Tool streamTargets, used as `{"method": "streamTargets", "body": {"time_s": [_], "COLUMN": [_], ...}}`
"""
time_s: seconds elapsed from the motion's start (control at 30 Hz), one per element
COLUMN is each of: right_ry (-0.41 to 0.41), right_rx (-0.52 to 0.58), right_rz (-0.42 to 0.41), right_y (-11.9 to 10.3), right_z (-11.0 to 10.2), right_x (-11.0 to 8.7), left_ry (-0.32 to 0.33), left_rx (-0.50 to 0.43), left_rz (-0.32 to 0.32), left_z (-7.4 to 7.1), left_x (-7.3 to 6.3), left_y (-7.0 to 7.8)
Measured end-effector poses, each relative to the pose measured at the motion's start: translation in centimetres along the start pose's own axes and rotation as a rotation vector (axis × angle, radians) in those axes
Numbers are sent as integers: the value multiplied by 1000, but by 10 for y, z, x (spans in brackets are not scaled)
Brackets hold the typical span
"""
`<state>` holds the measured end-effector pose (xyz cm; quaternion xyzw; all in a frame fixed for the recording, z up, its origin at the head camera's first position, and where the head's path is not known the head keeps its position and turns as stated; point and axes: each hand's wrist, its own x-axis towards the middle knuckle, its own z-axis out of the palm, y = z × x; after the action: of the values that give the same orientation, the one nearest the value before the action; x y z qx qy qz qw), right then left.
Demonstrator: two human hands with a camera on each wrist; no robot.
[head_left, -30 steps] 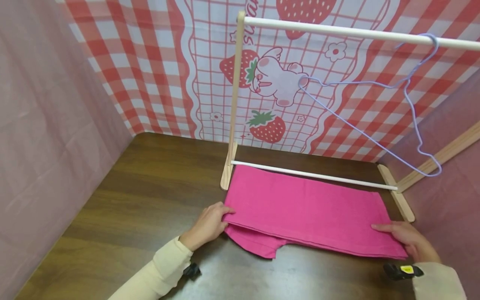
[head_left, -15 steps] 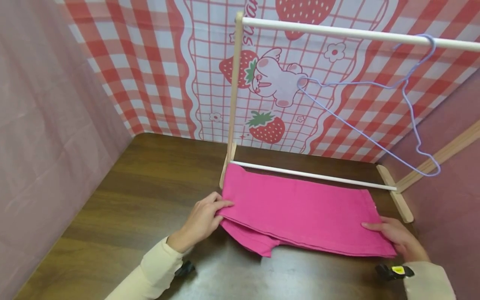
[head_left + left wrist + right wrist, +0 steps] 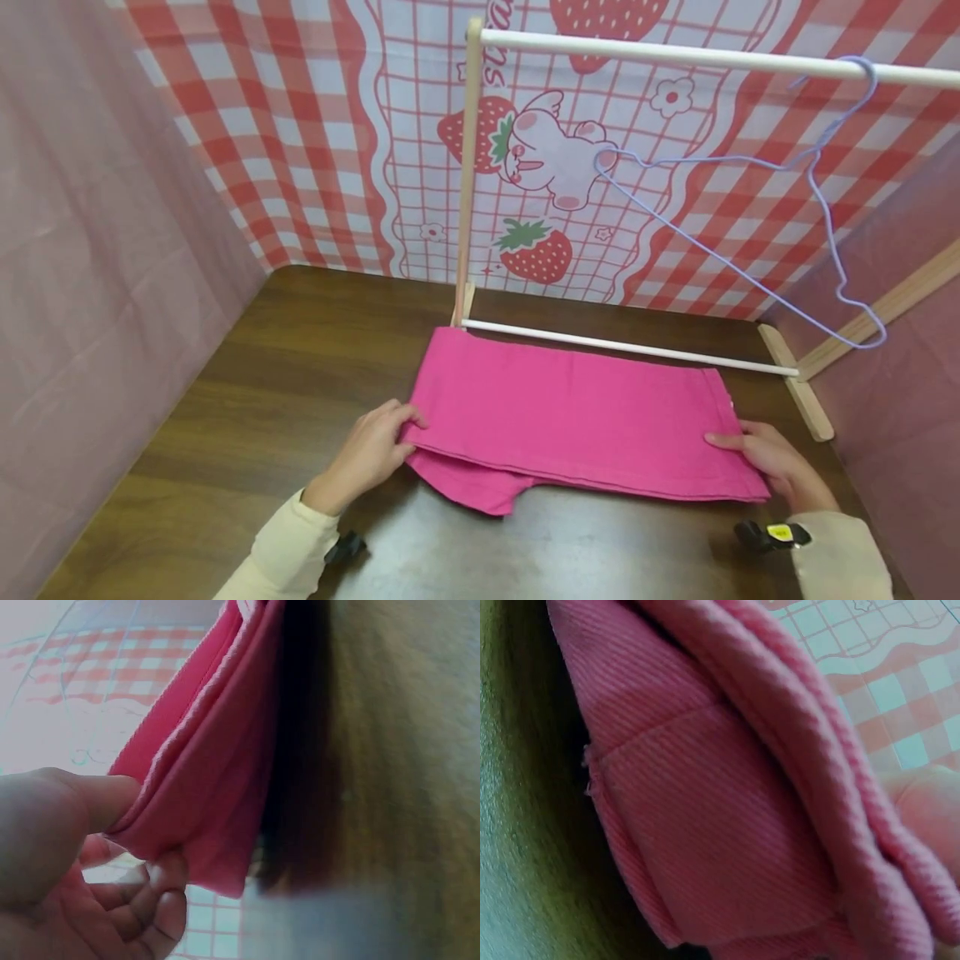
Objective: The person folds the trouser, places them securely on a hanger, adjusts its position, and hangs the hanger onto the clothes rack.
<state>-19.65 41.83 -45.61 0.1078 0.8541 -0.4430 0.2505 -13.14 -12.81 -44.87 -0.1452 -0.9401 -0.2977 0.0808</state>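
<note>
Pink pants (image 3: 577, 417), folded lengthwise into a long flat shape, lie across the table at the foot of the rack. A curved crotch flap sticks out from under their near edge on the left. My left hand (image 3: 363, 458) pinches the near left corner, thumb on top; in the left wrist view the thumb and fingers (image 3: 169, 881) hold the layered edge. At the other end my right hand (image 3: 776, 462) grips the hem, thumb above and fingers hidden beneath. The right wrist view shows the stitched layers (image 3: 712, 810) close up.
Behind the pants stands a wooden rack with a white top rail (image 3: 675, 55) and a low white bar (image 3: 622, 343). A lilac wire hanger (image 3: 720, 258) hangs from the top rail. Checked strawberry cloth (image 3: 315, 150) covers the back, and pink curtains (image 3: 97, 250) flank the brown table (image 3: 247, 400).
Both hands have moved left, carrying the pants along. The left end now covers part of the rack's left foot, and the right end is farther from the right foot.
</note>
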Motion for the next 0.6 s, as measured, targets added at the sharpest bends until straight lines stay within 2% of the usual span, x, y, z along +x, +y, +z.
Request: {"method": "streamTargets", "body": {"time_s": [0.1,0.2,0.3,0.5,0.6], "right_ry": [-43,-99,-119,-61,-70], "right_rx": [27,61,62,15,104], "right_rz": [-30,-60,-78,-109,-138], "right_y": [0,0,-1,-19,-29], "right_z": [1,0,-1,-4,-10], "right_x": [-1,-2,-3,-4,-9], "left_ry": [-68,-129,-173,-224,-250], "left_rx": [12,29,44,58,73], "left_rz": [-70,-104,-98,-77,-90], "left_z": [3,5,6,4,4], "left_x": [-2,-3,-3,-3,-3], "left_y": [-4,-7,-10,-14,-16]}}
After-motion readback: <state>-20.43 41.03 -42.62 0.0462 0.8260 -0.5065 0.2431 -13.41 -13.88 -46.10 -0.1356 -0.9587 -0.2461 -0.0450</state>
